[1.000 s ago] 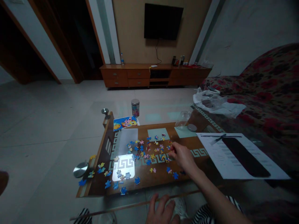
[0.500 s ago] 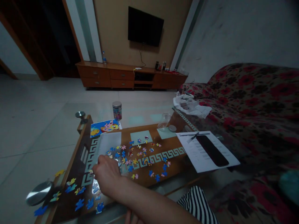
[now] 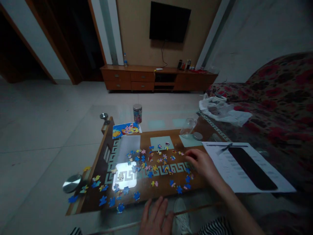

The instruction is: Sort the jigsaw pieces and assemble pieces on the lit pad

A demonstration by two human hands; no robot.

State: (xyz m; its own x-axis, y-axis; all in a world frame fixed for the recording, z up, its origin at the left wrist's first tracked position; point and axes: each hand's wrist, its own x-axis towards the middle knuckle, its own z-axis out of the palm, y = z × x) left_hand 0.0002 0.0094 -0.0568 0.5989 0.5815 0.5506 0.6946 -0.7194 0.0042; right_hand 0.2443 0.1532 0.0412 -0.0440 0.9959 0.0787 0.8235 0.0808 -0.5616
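My right hand (image 3: 200, 162) hovers at the right end of the scattered jigsaw pieces (image 3: 154, 167), its thumb and fingers curled together. Whatever may be between those fingertips is hidden. A small yellow-and-pink piece (image 3: 181, 153) lies just left of them. At the near edge of the glass-topped table (image 3: 158, 133), my left hand (image 3: 156, 218) rests with fingers stretched out, holding nothing. Several blue pieces (image 3: 111, 201) lie on the near left of the tabletop. Towards the far left is a picture card (image 3: 126, 130) with yellow and pink cartoon figures.
A printed tin (image 3: 137, 114) stands beyond the picture card. A clear jar (image 3: 188, 126) lies near a round lid (image 3: 198, 136). On the right, paper (image 3: 227, 176) bears a pen (image 3: 225, 148) and a dark phone-like slab (image 3: 251, 169). A plastic bag (image 3: 220, 111) sits behind.
My right hand has gone from the left pieces across to the right side. My left hand has come into fuller view at the near edge. The camera view has shifted left.
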